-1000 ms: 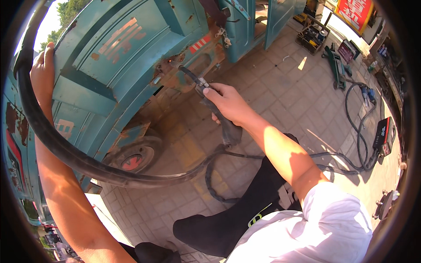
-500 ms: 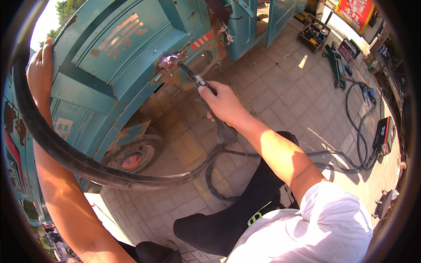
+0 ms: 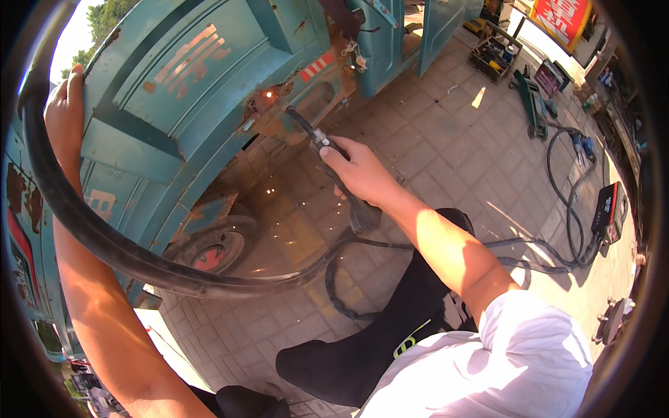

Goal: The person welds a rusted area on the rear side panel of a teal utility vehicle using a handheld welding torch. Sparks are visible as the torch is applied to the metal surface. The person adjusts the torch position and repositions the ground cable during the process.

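My right hand (image 3: 355, 171) is wrapped round the handle of a black welding torch (image 3: 306, 125). Its nozzle points up and left at a rusty patch (image 3: 268, 108) low on a teal truck side panel (image 3: 202, 76). A small orange spot glows on that patch, a short gap from the nozzle. My left hand (image 3: 65, 108) rests on the panel's upper edge at the far left, fingers stretched out, holding no tool. From the torch, a thick black cable (image 3: 174, 279) loops left and up past my left forearm.
A wheel (image 3: 212, 251) sits under the panel. Thinner cables cross the paving to a black-and-red machine (image 3: 608, 216) at the right. Beyond stand a green floor jack (image 3: 529, 104) and a tool tray (image 3: 495, 56). A teal door (image 3: 442, 35) hangs at the top.
The bright purple-white arc has gone out, leaving a glowing orange spot. The torch nozzle has drawn slightly down and right. Sparks now show near the wheel and paving. My left hand stays put.
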Available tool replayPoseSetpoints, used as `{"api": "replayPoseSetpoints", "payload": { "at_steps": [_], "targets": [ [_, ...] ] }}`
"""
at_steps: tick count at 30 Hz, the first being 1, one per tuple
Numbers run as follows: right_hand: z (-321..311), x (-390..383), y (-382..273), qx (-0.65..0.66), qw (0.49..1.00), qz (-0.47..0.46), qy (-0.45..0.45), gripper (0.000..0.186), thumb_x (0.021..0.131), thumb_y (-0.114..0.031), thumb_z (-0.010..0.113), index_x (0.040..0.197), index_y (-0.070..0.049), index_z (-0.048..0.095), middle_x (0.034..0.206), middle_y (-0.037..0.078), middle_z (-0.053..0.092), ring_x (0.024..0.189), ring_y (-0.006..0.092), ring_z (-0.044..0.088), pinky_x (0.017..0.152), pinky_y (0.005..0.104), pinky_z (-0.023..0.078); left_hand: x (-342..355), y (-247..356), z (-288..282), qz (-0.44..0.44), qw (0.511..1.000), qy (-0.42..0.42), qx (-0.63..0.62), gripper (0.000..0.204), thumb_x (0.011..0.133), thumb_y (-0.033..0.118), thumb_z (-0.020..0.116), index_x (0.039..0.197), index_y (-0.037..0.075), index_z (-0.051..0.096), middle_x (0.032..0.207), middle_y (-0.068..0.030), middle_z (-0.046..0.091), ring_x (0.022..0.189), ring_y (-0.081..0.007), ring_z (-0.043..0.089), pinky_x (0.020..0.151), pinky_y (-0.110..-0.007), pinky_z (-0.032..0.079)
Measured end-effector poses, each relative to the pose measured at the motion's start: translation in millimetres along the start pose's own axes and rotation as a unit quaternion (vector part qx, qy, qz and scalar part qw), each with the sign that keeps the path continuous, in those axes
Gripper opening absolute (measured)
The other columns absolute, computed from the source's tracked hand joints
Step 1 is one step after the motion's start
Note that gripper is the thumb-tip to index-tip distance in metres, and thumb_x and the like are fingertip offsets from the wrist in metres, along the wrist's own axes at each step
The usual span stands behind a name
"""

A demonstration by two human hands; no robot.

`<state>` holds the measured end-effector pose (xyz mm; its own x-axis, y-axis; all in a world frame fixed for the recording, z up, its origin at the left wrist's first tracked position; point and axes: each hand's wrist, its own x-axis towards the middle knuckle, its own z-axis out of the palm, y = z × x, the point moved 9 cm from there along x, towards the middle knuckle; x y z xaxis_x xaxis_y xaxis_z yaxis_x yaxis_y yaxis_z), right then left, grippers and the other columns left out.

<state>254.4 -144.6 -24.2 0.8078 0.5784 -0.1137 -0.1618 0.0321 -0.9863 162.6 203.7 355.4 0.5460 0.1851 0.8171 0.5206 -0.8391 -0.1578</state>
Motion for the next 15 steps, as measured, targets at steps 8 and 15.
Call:
{"api": "replayPoseSetpoints", "payload": {
  "at_steps": [8, 15],
  "targets": [
    [1, 6, -10, -0.016, 0.999, -0.038, 0.017, 0.05, 0.101, -0.036, 0.059, 0.134, 0.001, 0.061, 0.075, 0.004, 0.062, 0.055, 0.0143, 0.064, 0.052, 0.032, 0.051, 1, 3, -5, 0.023, 0.999, 0.026, 0.019, 0.057, 0.104, 0.055, 0.043, 0.126, 0.011, 0.074, 0.117, -0.0178, 0.074, 0.109, -0.0341, 0.07, 0.099, -0.039, 0.049],
    [8, 11, -3, -0.033, 0.998, -0.036, 0.039, 0.046, 0.101, -0.034, 0.059, 0.13, 0.001, 0.063, 0.068, 0.004, 0.061, 0.055, 0.0147, 0.064, 0.053, 0.033, 0.051, 2, -4, -3, 0.0, 0.999, 0.006, 0.042, 0.059, 0.104, 0.057, 0.041, 0.128, 0.014, 0.073, 0.123, -0.0173, 0.072, 0.117, -0.0347, 0.067, 0.104, -0.038, 0.047]
  ]
}}
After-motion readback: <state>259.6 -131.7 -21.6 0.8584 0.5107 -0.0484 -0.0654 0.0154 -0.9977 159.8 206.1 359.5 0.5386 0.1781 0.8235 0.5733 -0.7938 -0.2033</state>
